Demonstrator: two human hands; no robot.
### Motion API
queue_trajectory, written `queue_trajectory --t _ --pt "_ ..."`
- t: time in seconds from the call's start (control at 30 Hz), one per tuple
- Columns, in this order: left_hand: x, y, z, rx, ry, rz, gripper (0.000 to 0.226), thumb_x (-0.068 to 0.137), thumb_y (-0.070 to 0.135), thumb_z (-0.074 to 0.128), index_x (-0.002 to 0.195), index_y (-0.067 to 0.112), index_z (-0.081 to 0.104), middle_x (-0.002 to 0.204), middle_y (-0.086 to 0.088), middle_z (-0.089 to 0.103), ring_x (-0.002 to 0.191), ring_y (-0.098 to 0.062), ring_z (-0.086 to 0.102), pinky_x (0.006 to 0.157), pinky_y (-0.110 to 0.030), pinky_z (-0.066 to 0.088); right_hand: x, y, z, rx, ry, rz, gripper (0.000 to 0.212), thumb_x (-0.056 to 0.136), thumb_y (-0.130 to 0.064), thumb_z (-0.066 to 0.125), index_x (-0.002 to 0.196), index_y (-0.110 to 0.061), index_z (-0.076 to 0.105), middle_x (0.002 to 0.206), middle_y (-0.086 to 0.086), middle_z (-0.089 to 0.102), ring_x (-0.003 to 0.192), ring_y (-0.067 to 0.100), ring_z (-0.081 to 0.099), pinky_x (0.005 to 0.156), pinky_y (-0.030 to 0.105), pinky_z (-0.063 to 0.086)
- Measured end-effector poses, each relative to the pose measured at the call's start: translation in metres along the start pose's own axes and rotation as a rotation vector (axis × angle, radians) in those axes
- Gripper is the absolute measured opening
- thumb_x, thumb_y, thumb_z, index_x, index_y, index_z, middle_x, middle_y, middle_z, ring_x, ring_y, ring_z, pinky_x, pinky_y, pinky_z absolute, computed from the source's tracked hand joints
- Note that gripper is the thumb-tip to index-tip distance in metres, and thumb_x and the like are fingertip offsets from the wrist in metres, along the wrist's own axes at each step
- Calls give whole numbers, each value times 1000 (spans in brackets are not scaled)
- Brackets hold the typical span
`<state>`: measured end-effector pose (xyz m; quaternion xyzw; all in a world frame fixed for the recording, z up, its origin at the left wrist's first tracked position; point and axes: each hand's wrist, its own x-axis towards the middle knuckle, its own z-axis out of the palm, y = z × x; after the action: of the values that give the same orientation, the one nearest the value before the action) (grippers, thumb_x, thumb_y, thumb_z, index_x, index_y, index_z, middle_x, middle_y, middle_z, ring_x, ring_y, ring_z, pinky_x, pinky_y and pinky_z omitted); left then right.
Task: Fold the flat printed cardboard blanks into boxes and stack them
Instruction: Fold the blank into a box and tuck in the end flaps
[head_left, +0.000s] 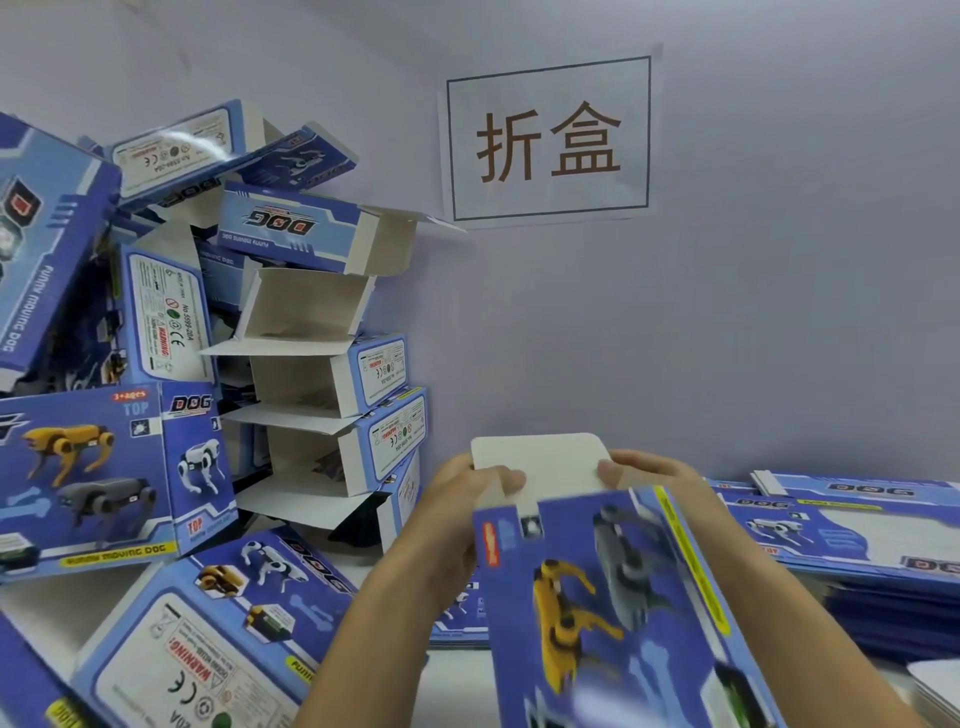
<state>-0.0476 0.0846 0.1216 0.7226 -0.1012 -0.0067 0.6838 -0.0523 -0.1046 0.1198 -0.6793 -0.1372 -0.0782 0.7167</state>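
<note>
Nearest the camera, a glossy blue cardboard box (613, 597) was held up over the table, its printed face showing a yellow robot dog and a grey one, blurred by motion. Its plain white end flap (540, 462), with rounded corners, stood up from the far edge. The left hand (457, 499) gripped the box's left side, thumb curled over the flap's lower left corner; the right hand (649, 475) held the right side, thumb pressed on the flap's lower right corner. To the left, folded boxes (332, 374) of the same print lay heaped and leaning against the wall, several with open ends showing matte white insides; readable on them were "DOG", "FUNNY MOVING DOG", "TOP", "3+ages", "WARNING!" and a CE mark. To the right, a stack of flat blanks (852, 525) lay on the white table (457, 686), "DOG" printed along their edges. On the pale lilac wall (779, 312) hung a white paper sign (548, 137) with a dark rectangular border and two brown characters, 折盒.
</note>
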Motion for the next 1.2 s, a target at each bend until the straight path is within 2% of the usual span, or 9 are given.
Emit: queue_trajectory --t 0.07,0.17,0.23,0.33,0.47,0.6,0.73,1.1,1.2 --pt "0 6 1 -48 14 8 8 97 2 55 102 6 61 65 -2 70 49 -10 66 44 -19 51 3 0 -2 -4 11 -8 17 96 0 54 84 -4 66 52 -5 68 42 2 62 40 9 43" --pt "-2 10 3 -105 0 37 4 97 6 57 97 10 58 53 5 68 43 -7 64 39 -17 48 10 -3 -2 -52 2 16 21 97 6 50 82 -5 61 50 -6 63 35 -4 55 38 6 38" --pt "-3 10 6 -111 6 51 3 96 13 60 99 13 61 56 6 70 45 -5 65 40 -16 47 13 -9 0 -92 8 43 27 97 10 43 80 -4 59 57 -4 58 34 -5 53 38 6 37" --pt "-2 8 9 -117 5 90 23 96 16 61 118 17 64 75 1 74 55 -9 70 45 -18 50 14 -10 3 -83 30 46 37 99 9 40 73 -12 56 58 -6 57 34 -6 53 37 7 37" --pt "1 8 11 -85 -3 168 20 95 11 61 110 23 64 68 11 73 57 -7 70 46 -16 50 7 -6 4 -108 61 -47 23 98 -7 55 80 -19 62 67 -8 63 43 -8 58 41 7 41" --pt "0 9 12 -53 -8 227 21 95 7 61 108 23 64 67 15 73 59 -4 70 46 -15 50 2 -7 4 -87 49 -101 17 95 -7 60 93 -20 68 61 -16 70 53 -3 64 45 11 47" --pt "-2 8 12 -67 0 292 21 94 6 62 107 23 65 72 15 73 62 -5 71 48 -16 51 1 -8 6 -59 39 -120 17 94 -5 60 100 -18 69 65 -13 71 57 1 67 47 15 50" --pt "0 5 10 -34 64 366 25 90 -3 65 82 19 73 66 10 71 57 -4 66 47 -16 48 1 -7 10 18 51 -144 17 90 8 61 82 -6 66 56 -6 67 43 7 59 42 15 45" --pt "1 6 10 -67 49 349 24 90 -3 65 87 20 72 67 9 72 57 -5 67 47 -16 49 0 -5 7 17 40 -130 17 91 5 60 87 -9 67 55 -5 67 44 7 60 42 16 46"
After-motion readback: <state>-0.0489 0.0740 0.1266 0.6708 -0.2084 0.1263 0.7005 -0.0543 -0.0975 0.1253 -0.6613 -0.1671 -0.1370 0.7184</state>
